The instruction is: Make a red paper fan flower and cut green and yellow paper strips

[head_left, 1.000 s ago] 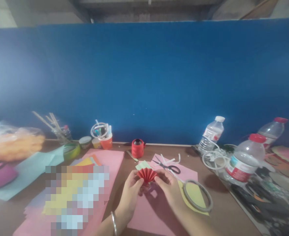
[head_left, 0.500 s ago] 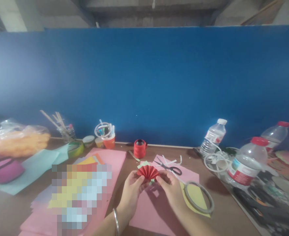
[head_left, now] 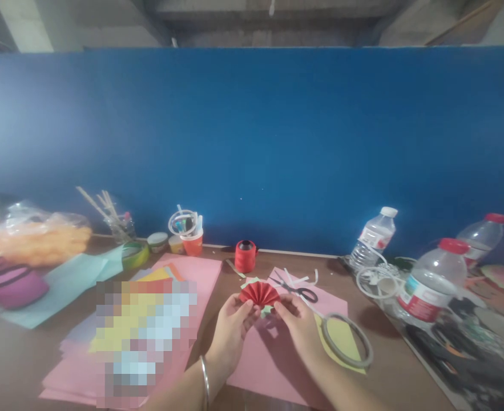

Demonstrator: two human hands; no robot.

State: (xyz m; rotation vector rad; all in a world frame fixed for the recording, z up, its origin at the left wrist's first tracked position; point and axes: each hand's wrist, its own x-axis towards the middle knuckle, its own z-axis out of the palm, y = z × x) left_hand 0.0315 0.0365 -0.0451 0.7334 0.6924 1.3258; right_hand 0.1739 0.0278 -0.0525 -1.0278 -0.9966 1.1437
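A small red pleated paper fan (head_left: 259, 293) is spread between both my hands, low in the middle of the head view. My left hand (head_left: 232, 331) pinches its left end and my right hand (head_left: 298, 326) pinches its right end. A bit of pale green paper (head_left: 267, 310) shows under the fan. The hands hover over a pink paper sheet (head_left: 273, 365) on the brown table. Black-handled scissors (head_left: 297, 290) lie just behind the right hand. A grey tape ring (head_left: 346, 340) rests on yellow paper to the right.
A red ribbon spool (head_left: 245, 256) stands behind the fan. Stacked coloured papers (head_left: 192, 274) lie left, with an orange cup of pens (head_left: 192, 240), small pots and a jar of sticks. Three water bottles (head_left: 429, 277) stand right. A blue partition (head_left: 252, 142) closes the back.
The fan has opened wider between my hands, which moved slightly apart. The view has shifted a little, so the table items sit further right.
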